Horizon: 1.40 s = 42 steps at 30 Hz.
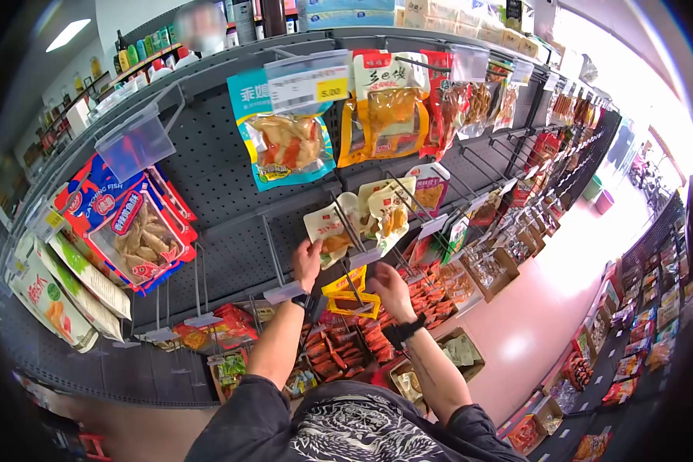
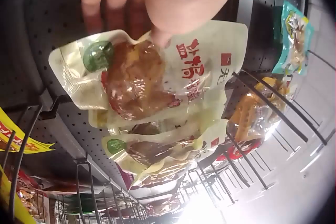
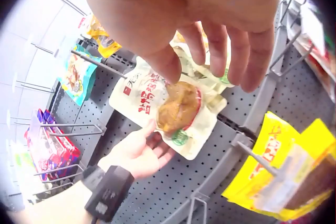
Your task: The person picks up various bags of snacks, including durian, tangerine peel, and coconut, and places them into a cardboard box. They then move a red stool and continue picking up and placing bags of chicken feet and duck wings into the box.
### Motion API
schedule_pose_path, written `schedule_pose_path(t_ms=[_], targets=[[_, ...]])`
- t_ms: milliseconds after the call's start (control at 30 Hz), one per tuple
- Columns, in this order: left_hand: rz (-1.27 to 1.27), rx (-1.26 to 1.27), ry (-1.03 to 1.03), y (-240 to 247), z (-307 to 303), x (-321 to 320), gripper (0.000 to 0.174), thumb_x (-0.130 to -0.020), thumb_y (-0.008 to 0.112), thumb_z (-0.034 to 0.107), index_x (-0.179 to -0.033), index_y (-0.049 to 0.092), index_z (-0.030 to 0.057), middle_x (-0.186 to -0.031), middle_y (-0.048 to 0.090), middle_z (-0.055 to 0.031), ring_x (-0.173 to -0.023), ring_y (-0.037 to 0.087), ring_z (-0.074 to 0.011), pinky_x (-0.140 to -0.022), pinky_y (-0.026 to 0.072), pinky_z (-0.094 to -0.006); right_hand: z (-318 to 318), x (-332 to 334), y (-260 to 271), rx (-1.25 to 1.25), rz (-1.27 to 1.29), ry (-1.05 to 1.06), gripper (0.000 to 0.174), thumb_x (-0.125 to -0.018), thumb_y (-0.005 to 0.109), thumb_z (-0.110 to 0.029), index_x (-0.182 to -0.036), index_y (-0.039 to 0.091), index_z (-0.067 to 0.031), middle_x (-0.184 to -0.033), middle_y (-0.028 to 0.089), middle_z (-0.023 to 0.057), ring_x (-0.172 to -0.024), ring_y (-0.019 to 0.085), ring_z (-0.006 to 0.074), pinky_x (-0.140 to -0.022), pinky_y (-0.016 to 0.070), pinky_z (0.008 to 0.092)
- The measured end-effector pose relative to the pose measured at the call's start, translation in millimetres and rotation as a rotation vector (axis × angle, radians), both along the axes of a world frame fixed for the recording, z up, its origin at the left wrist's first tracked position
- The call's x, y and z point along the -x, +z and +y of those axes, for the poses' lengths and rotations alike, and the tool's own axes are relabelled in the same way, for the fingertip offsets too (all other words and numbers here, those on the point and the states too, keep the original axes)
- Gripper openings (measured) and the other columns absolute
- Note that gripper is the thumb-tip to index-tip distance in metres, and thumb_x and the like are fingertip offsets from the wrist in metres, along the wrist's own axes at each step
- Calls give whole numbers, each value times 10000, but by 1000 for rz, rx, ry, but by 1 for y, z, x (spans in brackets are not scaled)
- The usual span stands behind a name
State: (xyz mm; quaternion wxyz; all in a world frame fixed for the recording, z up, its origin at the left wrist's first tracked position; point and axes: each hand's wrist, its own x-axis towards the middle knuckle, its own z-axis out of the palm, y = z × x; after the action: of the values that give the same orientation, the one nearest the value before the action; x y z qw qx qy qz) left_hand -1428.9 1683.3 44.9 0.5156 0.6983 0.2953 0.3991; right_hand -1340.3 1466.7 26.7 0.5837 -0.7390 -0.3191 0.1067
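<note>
My left hand point(image 1: 307, 266) pinches the bottom edge of a cream snack bag point(image 2: 199, 50), with the thumb on its front and the fingers behind. The bag has red lettering and a clear window showing a brown piece of meat, and it hangs among the hooks. More cream bags point(image 1: 389, 209) of the same kind hang right beside it. My right hand point(image 1: 393, 292) is held lower and to the right, fingers loosely bent and nothing in them. In the right wrist view its fingers overlap the cream bags. Yellow packets point(image 1: 348, 289) hang just below, between the two hands.
Wire hooks point(image 1: 272, 246) jut out from the perforated shelf panel point(image 1: 208, 123). A teal bag point(image 1: 285, 154) and an orange bag point(image 1: 385, 115) hang above. Blue and red fish snack packs point(image 1: 135, 223) are at the left. Open boxes of small packets point(image 1: 339, 346) stand below; a pink-floored aisle point(image 1: 531, 323) runs right.
</note>
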Motion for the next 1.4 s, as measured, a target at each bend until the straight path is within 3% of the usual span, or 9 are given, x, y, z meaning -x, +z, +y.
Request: schedule_pose_path(t_ms=[133, 167, 300, 467, 533, 800, 1067, 1233, 1400], targets=[[41, -2, -71, 15, -27, 29, 275, -890, 603, 254, -824, 613, -13, -683, 600, -35, -652, 489, -69, -596, 396, -268, 37, 0, 13, 34, -6, -88, 521, -802, 678, -222, -1244, 485, -25, -1099, 612, 179, -1021, 601, 280, -845, 477, 354], [-6, 61, -140, 17, -33, 36, 250, -892, 606, 239, -860, 631, -8, -730, 620, -22, -684, 502, -61, -623, 409, -257, 40, 4, 14, -25, -103, -102, 353, -877, 609, -177, -1179, 503, -27, -1008, 646, 105, -923, 611, 165, -787, 475, 292], [-185, 305, -411, 7, -47, 54, 221, -909, 590, 151, -1050, 642, -11, -1000, 650, -17, -892, 560, -79, -827, 439, -239, 35, 20, 17, 27, 191, -47, 309, -920, 567, -182, -1174, 502, -20, -990, 627, 54, -884, 584, 108, -778, 470, 272], [-159, 434, -458, 20, -71, 79, 222, -901, 594, 117, -1081, 631, -9, -1018, 656, -45, -900, 578, -88, -829, 451, -239, 8, 53, 27, -212, 390, -27, 340, -914, 585, -184, -1173, 502, 20, -1010, 633, 67, -871, 575, 97, -768, 465, 247], [-161, 377, -468, 32, -82, 84, 265, -904, 600, 199, -1041, 644, -24, -947, 672, -49, -827, 593, -87, -764, 466, -236, -7, 64, 45, -319, 440, -30, 315, -913, 591, -168, -1145, 502, 26, -998, 627, 69, -871, 574, 101, -777, 457, 243], [-164, 433, -492, 66, -131, 102, 220, -895, 606, 133, -1026, 650, -39, -929, 666, -26, -807, 573, -62, -734, 464, -226, -58, 77, 70, -268, 419, -47, 231, -895, 617, -135, -1051, 536, 13, -932, 606, 28, -821, 546, 69, -727, 446, 220], [-55, 435, -483, 40, -186, 99, 219, -908, 590, 136, -1026, 631, -44, -914, 650, -12, -819, 555, -53, -733, 453, -213, -124, 81, 56, -211, 586, -3, 232, -885, 620, -122, -1057, 531, 6, -949, 600, 19, -849, 538, 69, -762, 464, 242], [245, 368, -683, -15, -231, 81, 223, -903, 577, 121, -1054, 620, -37, -854, 667, -32, -792, 593, -87, -709, 472, -236, -216, 80, -24, -122, 717, 98, 376, -878, 624, -89, -1217, 489, 2, -1067, 608, 43, -963, 563, 105, -836, 465, 260], [490, 224, -792, -72, -265, 79, 338, -869, 626, 112, -1174, 555, -17, -1054, 638, -107, -913, 634, -162, -789, 504, -291, -304, 101, -109, -47, 900, -311, 366, -898, 579, -71, -1247, 486, -6, -1120, 609, 67, -1002, 576, 133, -863, 460, 266]])
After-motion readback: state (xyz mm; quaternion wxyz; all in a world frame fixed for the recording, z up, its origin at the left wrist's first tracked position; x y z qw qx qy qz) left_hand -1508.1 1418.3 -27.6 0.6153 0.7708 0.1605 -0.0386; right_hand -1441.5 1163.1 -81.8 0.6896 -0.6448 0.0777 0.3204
